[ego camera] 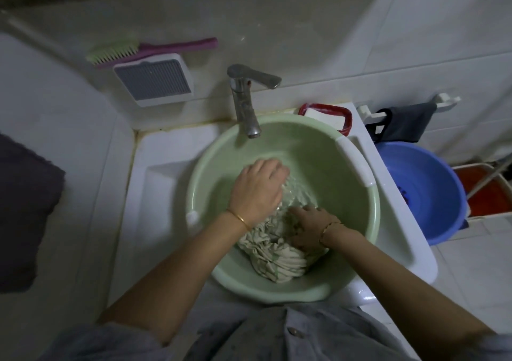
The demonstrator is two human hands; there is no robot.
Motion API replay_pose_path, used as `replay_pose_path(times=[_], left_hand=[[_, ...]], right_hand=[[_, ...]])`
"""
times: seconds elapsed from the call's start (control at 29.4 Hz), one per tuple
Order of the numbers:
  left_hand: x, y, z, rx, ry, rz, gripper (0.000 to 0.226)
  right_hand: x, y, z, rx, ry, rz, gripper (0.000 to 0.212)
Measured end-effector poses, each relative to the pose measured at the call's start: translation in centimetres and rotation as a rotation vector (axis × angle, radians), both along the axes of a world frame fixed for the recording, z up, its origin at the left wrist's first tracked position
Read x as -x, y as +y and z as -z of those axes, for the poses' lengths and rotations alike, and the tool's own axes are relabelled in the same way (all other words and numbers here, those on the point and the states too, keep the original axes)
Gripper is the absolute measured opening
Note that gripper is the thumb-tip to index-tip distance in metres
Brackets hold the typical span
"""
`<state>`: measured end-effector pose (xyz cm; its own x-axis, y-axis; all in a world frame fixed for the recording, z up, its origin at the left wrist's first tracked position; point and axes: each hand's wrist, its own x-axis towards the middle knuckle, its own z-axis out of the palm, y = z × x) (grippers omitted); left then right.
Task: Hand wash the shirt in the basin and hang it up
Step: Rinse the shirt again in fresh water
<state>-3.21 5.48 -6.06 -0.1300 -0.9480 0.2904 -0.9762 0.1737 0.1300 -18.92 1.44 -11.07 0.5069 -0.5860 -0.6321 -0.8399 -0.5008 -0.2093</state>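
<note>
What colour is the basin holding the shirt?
Pale green basin, with white patches on its rim, seen in the head view.

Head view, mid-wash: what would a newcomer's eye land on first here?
First, the round pale green plastic basin at centre, sitting in the white sink under the chrome tap. The right hand grips the crumpled cream wet shirt at the basin's near side, while the left hand dips into rippling water just beyond it. A big blue plastic tub stands low on the right.
</note>
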Motion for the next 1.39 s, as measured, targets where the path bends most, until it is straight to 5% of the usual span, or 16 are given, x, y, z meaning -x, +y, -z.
replay_pose_path(times=[0.1, 0.2, 0.31, 0.44, 0.54, 0.71, 0.85, 1.02, 1.09, 1.12, 1.19, 1.33, 1.39], left_hand=[[-0.5, 2.2, 3.9, -0.465, 0.107, -0.126, 0.038], [-0.7, 3.4, 5.5, -0.841, 0.2, -0.274, 0.066], [-0.9, 3.4, 5.3, -0.911, 0.257, -0.361, 0.082], [-1.2, 3.0, 5.4, -0.795, 0.255, -0.59, 0.081], [-0.4, 3.1, 5.3, -0.78, 0.394, -0.659, 0.075], [1.5, 3.2, 6.4, -1.111, 0.573, -0.656, 0.121], [2.0, 2.5, 8.5, -0.967, 0.626, -0.737, 0.114], [2.0, 1.0, 7.9, -0.451, 1.652, -1.043, 0.054], [1.2, 0.0, 6.3, -0.421, 2.044, -1.143, 0.03], [0.9, -0.6, 5.5, -0.412, 2.135, -1.144, 0.038], [0.7, -1.5, 4.2, -0.416, 2.22, -1.099, 0.059], [1.4, -1.6, 1.5, -0.471, 2.397, -0.939, 0.072], [1.3, -1.6, 1.2, -0.49, 2.291, -0.987, 0.061]], right_hand=[[-0.4, -0.1, 0.9, 0.025, 0.002, 0.026, 0.038], [-0.9, -0.7, 1.5, 0.095, -0.194, 0.239, 0.013], [-1.4, -1.6, 1.7, 0.159, -0.475, 0.602, 0.019], [-2.1, -2.0, 1.3, 0.327, -0.664, 0.794, 0.023], [-2.0, -2.3, 1.1, 0.325, -0.652, 0.636, 0.035], [-1.7, -1.4, 2.1, 0.192, -0.078, 0.029, 0.101], [-2.1, -1.0, 4.0, 0.395, 0.071, -0.043, 0.099], [-3.1, -1.2, 3.7, 0.082, -0.337, 0.572, 0.073], [-3.0, -1.5, 2.4, -0.007, -0.58, 0.687, 0.052], [-3.0, -1.3, 1.4, -0.019, -0.687, 0.695, 0.041], [-3.5, -0.7, -1.1, 0.022, -0.85, 0.668, 0.016], [-5.1, 0.7, -3.7, 0.121, -0.862, 0.627, 0.033], [-5.7, 0.8, -3.5, 0.153, -0.824, 0.622, 0.033]])
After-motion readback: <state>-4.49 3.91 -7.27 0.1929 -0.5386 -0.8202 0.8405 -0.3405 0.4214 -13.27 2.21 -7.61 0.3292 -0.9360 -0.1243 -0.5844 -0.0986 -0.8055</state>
